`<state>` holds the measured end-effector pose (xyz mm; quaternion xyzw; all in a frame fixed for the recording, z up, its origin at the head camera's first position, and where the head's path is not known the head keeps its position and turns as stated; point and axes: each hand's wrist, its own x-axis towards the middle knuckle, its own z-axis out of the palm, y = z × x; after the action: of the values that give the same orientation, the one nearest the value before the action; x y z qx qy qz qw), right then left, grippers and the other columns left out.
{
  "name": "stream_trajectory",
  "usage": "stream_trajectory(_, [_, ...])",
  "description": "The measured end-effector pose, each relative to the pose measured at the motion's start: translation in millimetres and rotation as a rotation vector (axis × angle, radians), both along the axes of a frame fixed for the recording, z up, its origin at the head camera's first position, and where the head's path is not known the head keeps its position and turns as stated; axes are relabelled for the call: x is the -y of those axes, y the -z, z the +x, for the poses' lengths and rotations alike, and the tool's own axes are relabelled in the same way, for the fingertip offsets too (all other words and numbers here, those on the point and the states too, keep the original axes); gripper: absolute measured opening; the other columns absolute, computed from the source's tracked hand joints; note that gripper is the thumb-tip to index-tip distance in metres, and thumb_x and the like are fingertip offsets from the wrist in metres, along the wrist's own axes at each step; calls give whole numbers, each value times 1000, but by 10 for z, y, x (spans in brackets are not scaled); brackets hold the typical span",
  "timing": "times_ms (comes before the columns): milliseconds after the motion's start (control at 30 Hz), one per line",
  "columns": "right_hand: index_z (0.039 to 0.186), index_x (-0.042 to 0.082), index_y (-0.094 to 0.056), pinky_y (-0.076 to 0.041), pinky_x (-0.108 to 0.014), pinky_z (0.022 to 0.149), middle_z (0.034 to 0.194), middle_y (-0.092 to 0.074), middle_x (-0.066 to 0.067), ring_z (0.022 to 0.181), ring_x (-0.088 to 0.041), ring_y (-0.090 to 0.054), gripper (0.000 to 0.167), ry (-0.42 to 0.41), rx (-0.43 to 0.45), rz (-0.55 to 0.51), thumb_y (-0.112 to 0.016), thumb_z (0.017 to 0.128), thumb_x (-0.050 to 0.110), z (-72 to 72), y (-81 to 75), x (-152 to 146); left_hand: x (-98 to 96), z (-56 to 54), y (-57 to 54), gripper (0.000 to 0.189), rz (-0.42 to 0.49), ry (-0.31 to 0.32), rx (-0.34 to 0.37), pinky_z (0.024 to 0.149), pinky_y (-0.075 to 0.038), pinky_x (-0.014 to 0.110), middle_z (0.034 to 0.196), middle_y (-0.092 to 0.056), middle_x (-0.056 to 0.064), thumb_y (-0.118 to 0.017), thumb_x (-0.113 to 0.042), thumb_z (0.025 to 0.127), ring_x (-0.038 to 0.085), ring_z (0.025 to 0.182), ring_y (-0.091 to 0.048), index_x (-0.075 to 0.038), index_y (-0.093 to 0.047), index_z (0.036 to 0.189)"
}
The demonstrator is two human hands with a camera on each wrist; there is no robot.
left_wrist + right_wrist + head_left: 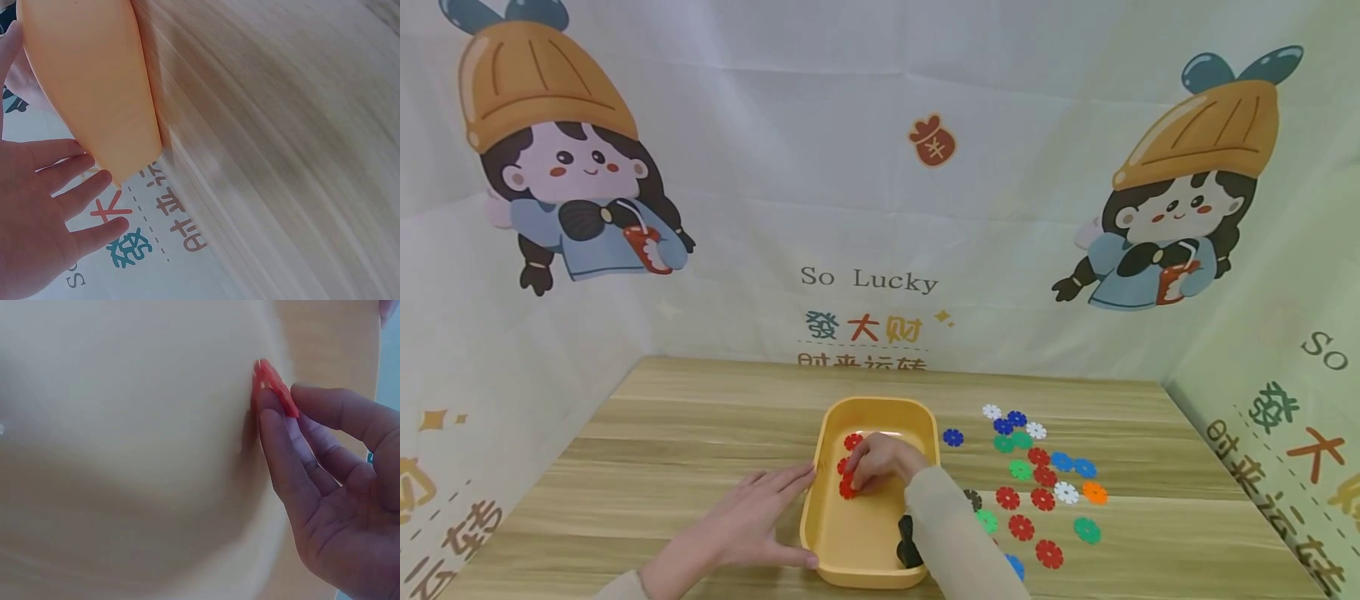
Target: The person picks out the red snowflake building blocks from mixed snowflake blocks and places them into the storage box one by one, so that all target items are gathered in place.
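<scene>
A yellow rectangular tray (pixel 865 546) stands on the wooden table. Inside it, my right hand (pixel 883 460) pinches a red notched plastic disc (pixel 279 390) between thumb and fingers, held on edge close to the tray wall in the right wrist view. More red discs (pixel 853 442) lie in a row along the tray's left side, partly covered by that hand. My left hand (pixel 752 521) rests against the tray's left side, fingers straight and spread, thumb at the near left rim. In the left wrist view its fingertips touch the outer wall of the tray.
Right of the tray, loose notched discs are scattered: several red ones (pixel 1021 527), blue (pixel 952 437), green (pixel 1087 530), white (pixel 1067 492) and one orange (pixel 1095 492). A black item (pixel 907 542) shows at the tray's near right corner beside the sleeve. A printed cloth (pixel 865 208) hangs behind the table.
</scene>
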<state>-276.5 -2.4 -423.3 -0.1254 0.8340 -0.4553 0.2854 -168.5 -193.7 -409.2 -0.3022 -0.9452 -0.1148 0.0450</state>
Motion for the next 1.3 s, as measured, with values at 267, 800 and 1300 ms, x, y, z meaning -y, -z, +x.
stream_trajectory(267, [83,-5,-61,-52,-32,60,65,-59,-9,57,-16,-54,14,-40,38,6,-59,71,-12,-3,-40,-14,-2,-8,15,96,2,-2,6,92,-30,50,133,-39,10,-55,-69,66,27,115,-40,0,-41,130])
stream_trajectory(800, [86,-6,-64,-51,-33,63,72,-61,-12,62,-20,-57,15,-62,8,63,-60,72,-10,-42,-161,-36,-9,-8,2,95,-12,-14,32,91,-29,52,134,-39,10,-57,-68,66,28,116,-39,-1,-40,131])
stream_trajectory(1300, [100,-7,-57,-51,-30,65,75,-60,-11,70,-23,-60,24,-19,-68,20,-59,76,-4,-238,-538,-287,-19,-2,4,96,-6,-17,22,91,-29,52,134,-38,10,-57,-68,65,28,116,-39,0,-40,131])
